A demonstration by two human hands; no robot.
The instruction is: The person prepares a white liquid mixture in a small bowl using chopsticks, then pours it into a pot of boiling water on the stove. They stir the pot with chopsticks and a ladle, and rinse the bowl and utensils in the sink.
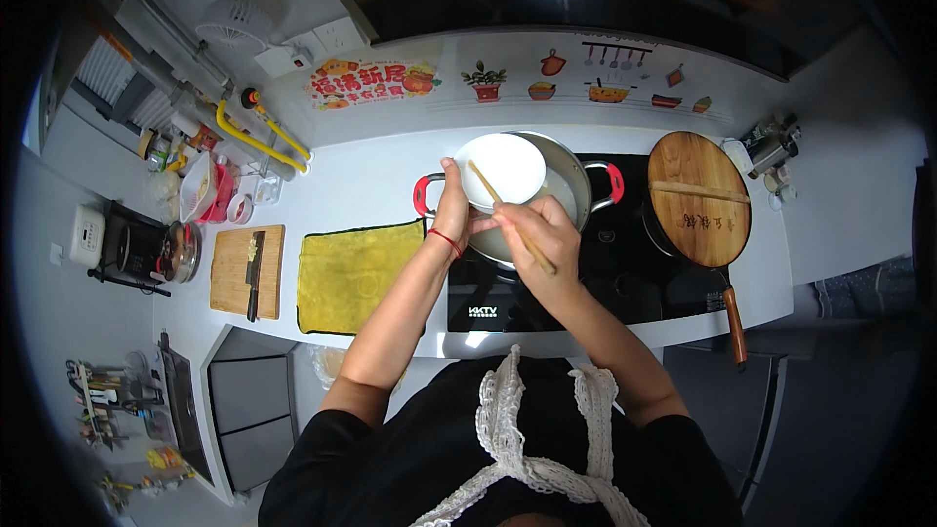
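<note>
My left hand (455, 211) grips a white bowl (509, 161) by its left side, with the thumb up along the rim. The bowl is over a wide metal pot (564, 183) that has red-covered handles, and it hides part of the pot. In my right hand (545, 238) is a pair of wooden chopsticks (487, 181); their upper ends reach into the bowl. Pale liquid shows in the pot around the bowl. Beneath the pot is a black cooktop (607, 293).
Right of the pot stands a wok with a wooden lid (699, 212); its wooden handle (736, 326) juts past the counter edge. To the left lie a yellow cloth (351, 278) and a cutting board (223, 271) bearing a cleaver (253, 274). A range hood (556, 11) hangs above.
</note>
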